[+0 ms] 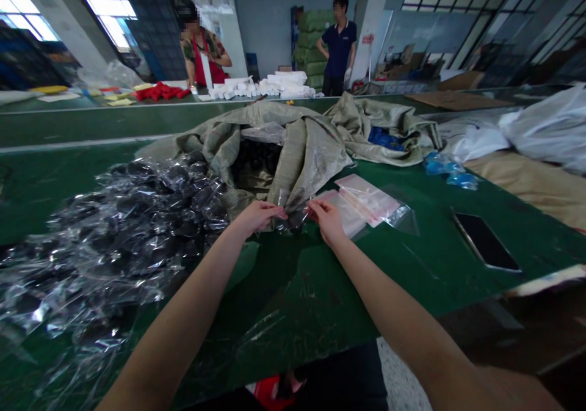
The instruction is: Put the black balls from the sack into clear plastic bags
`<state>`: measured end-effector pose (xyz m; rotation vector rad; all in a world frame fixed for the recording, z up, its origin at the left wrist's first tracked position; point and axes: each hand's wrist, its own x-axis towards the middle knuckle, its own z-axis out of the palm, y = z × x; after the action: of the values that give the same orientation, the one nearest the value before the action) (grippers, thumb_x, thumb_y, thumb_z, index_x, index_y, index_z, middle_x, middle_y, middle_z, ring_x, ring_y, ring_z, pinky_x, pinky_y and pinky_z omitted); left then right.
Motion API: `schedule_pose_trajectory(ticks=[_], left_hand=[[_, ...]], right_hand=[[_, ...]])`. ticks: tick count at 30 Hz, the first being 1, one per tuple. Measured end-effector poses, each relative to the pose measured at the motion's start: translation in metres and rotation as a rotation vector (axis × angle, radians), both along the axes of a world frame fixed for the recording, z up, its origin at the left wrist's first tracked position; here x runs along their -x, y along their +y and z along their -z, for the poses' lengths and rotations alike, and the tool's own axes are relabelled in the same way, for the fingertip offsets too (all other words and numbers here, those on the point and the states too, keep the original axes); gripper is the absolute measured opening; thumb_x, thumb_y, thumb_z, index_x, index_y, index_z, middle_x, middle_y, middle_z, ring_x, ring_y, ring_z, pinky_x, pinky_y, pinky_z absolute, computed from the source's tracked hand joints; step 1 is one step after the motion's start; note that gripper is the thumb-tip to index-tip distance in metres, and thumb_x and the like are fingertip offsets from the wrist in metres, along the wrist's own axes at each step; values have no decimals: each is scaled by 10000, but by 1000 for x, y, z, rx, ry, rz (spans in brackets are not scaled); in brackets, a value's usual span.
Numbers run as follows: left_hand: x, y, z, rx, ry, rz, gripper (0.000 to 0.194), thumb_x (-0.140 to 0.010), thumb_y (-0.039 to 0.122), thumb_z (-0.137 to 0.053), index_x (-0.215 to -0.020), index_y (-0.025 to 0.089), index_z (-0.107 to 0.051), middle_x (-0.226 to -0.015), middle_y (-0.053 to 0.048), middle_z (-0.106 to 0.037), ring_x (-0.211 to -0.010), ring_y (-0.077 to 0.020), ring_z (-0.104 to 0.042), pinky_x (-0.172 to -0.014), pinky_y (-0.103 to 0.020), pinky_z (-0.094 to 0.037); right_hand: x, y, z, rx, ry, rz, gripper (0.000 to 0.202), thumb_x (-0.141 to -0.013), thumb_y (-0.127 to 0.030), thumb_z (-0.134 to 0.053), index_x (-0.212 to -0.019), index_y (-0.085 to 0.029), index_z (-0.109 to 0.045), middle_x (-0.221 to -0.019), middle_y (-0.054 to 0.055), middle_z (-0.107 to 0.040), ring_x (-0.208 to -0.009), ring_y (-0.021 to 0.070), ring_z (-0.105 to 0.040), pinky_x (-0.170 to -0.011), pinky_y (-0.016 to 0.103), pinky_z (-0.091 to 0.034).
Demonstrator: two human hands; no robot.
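Bag (pixel 295 218), clear glossy plastic, pinched by left hand (pixel 259 215) and right hand (pixel 327 217)

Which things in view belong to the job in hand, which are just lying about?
Likely in the job:
- clear bag between left hand and right hand
- flat bags
- open sack of dark pieces
- bagged dark pile

Probably lying about:
- phone
- blue plastic
- cardboard sheet

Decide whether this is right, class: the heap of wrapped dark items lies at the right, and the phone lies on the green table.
The side is wrong: the head view shows the heap of wrapped dark items at the left. The phone does lie on the green table.
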<state>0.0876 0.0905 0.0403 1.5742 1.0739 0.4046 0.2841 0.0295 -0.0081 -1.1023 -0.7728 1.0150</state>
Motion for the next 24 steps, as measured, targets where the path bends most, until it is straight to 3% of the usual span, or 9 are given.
schedule_pose_trajectory(ticks=[3,7,9,12,16,24], left_hand=[[1,1,-5,-186,151,-47,401,-796,499,-577,-869,141,-743,-441,40,-423,-404,-87,-312,-429,-239,-230],[-9,-16,-18,-846,203,-242,267,-834,392,-580,-892,167,-712,-833,-48,-682,-766,-154,-600,-694,-234,-444],[-18,-30,-22,-1032,207,-150,259,-886,364,-526,-946,184,-702,-973,-67,-693,-886,-163,-619,-795,-241,-453],[-32,-45,-22,-1106,296,11,300,-933,353,-463,-1066,214,-693,-1118,-71,-679,-969,-176,-626,-840,-261,-454],[-41,-48,-19,-1134,434,40,367,-962,367,-403,-1184,229,-660,-1227,-74,-647,-1025,-204,-624,-825,-285,-454],[-48,-49,-27,-1303,606,122,352,-967,322,-383,-1049,206,-704,-1064,-87,-698,-790,-184,-655,-617,-275,-426]], right_hand=[[0,-2,0,-4,-38,-35,319,-660,-478,-711,-789,-196,-641,-730,4,-690,-724,156,-659,-771,318,-544],[4,-6,-6,-33,-74,-71,298,-702,-458,-684,-859,-207,-650,-746,4,-697,-723,164,-671,-781,335,-556],[6,-8,-9,-59,-99,-78,278,-720,-433,-676,-879,-205,-654,-748,6,-696,-723,166,-675,-784,337,-560],[7,-11,-11,-100,-188,-85,231,-758,-389,-641,-903,-211,-662,-808,15,-707,-756,165,-676,-794,327,-557],[6,-15,-12,-198,-362,-87,197,-820,-332,-571,-940,-211,-671,-906,27,-710,-824,164,-666,-821,310,-538],[2,-19,-14,-263,-596,-13,217,-868,-306,-518,-943,-194,-687,-899,37,-715,-822,167,-654,-799,284,-511]])
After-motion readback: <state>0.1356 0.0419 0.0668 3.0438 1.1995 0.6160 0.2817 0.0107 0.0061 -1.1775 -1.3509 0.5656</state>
